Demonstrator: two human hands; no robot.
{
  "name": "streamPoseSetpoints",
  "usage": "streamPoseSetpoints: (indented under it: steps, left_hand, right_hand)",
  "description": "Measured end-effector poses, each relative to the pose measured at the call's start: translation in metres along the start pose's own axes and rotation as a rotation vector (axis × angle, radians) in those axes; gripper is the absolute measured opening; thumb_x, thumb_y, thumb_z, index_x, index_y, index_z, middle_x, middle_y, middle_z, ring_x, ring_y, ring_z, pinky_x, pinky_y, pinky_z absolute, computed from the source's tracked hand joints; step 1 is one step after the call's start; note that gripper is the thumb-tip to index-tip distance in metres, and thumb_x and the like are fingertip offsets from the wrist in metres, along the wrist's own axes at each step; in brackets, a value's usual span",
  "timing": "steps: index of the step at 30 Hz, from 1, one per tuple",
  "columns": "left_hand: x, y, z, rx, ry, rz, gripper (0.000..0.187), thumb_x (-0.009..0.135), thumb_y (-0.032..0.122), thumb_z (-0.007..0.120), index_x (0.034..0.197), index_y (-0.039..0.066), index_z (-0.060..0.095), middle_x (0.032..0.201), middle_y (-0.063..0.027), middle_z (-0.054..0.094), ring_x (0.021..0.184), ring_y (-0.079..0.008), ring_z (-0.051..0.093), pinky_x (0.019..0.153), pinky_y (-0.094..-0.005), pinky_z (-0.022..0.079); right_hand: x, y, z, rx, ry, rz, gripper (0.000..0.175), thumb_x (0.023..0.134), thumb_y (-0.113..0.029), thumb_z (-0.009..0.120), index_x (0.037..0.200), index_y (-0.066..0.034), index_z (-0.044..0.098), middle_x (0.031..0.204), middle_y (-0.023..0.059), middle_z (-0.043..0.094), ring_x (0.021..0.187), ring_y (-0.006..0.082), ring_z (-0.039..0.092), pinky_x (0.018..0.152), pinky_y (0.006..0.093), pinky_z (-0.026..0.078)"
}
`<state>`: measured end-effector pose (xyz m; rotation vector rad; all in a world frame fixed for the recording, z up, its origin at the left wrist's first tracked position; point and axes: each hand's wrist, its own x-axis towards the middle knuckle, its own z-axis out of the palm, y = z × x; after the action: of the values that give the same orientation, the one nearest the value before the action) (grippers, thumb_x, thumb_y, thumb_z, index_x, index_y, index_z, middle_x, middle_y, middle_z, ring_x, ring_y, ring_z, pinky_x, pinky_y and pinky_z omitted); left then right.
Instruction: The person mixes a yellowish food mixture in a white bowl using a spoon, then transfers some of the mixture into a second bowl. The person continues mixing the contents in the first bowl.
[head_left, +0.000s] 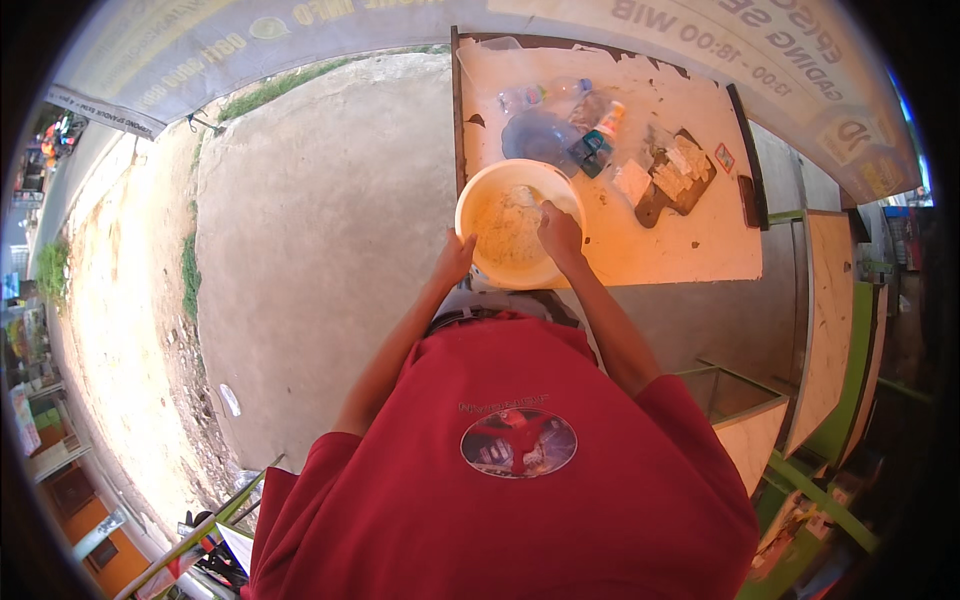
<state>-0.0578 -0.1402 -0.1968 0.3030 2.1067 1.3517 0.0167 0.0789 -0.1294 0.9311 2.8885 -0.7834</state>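
Observation:
A round white plastic basin (517, 274) stands at the near left corner of a pale table, with a pale, floury mixture (506, 232) inside. My left hand (454, 257) grips the basin's left rim, thumb on top. Over the right part of the basin, my right hand (559, 231) is closed on a utensil whose far end reaches into the mixture; its exact kind is unclear. Behind the basin lies a bluish translucent plastic plate or bag (536, 136), beside a dark green packet (592, 152). Slabs of pale food, perhaps tempeh, (673, 180) rest on a brown wooden cutting board (701, 146).
Clear plastic bottles (521, 98) lie near the far left of the table (675, 259). A clear container (487, 52) is at the far left corner. A dark phone-like object (748, 201) lies by the right edge. Printed banners (360, 26) hang beyond; shelving stands right.

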Motion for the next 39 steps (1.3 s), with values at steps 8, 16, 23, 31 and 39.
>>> streamPoseSetpoints:
  steps: [8,16,23,31,39]
  left_hand:
    - [0.002,0.003,0.004,-0.009,0.034,0.097,0.053,0.099,0.037,0.050,0.121,-0.010,0.039,0.105,-0.0333,0.060,0.102,-0.0451,0.059,0.085,-0.0481,0.047]
    - [0.004,0.005,-0.004,0.096,-0.015,-0.001,0.053,0.099,0.035,0.049,0.122,-0.012,0.041,0.109,-0.0296,0.059,0.107,-0.0388,0.059,0.090,-0.0434,0.046]
    - [0.007,0.003,-0.003,0.092,-0.036,-0.006,0.054,0.099,0.035,0.050,0.121,-0.013,0.041,0.114,-0.0304,0.055,0.109,-0.0380,0.058,0.091,-0.0430,0.045]
    - [0.012,-0.008,-0.004,0.121,0.036,0.124,0.054,0.097,0.039,0.051,0.119,-0.009,0.040,0.104,-0.0368,0.061,0.103,-0.0504,0.058,0.085,-0.0511,0.047]
    - [0.004,0.011,-0.006,0.172,-0.042,-0.064,0.058,0.099,0.036,0.049,0.124,-0.014,0.038,0.113,-0.0312,0.057,0.109,-0.0412,0.058,0.091,-0.0437,0.046]
  right_hand:
    - [0.001,0.012,0.007,0.071,-0.077,-0.216,0.015,0.086,-0.012,0.053,0.097,-0.0097,0.062,0.077,0.0224,0.064,0.076,0.0417,0.063,0.067,0.0508,0.048]
    - [-0.003,0.010,0.017,0.058,-0.140,-0.330,0.011,0.085,-0.013,0.052,0.093,-0.0086,0.059,0.073,0.0226,0.062,0.073,0.0419,0.062,0.065,0.0522,0.047]
    - [0.006,0.015,0.016,0.045,-0.046,-0.327,0.022,0.084,-0.008,0.053,0.104,-0.0077,0.062,0.073,0.0205,0.064,0.071,0.0410,0.063,0.064,0.0510,0.048]
    - [0.002,0.011,0.009,-0.001,-0.243,-0.369,0.026,0.086,-0.010,0.052,0.108,-0.0104,0.065,0.082,0.0239,0.066,0.077,0.0396,0.064,0.070,0.0486,0.049]
    - [0.027,0.003,-0.025,-0.167,0.067,-0.089,0.015,0.080,-0.008,0.055,0.092,-0.0034,0.064,0.074,0.0218,0.064,0.077,0.0403,0.064,0.067,0.0490,0.050]
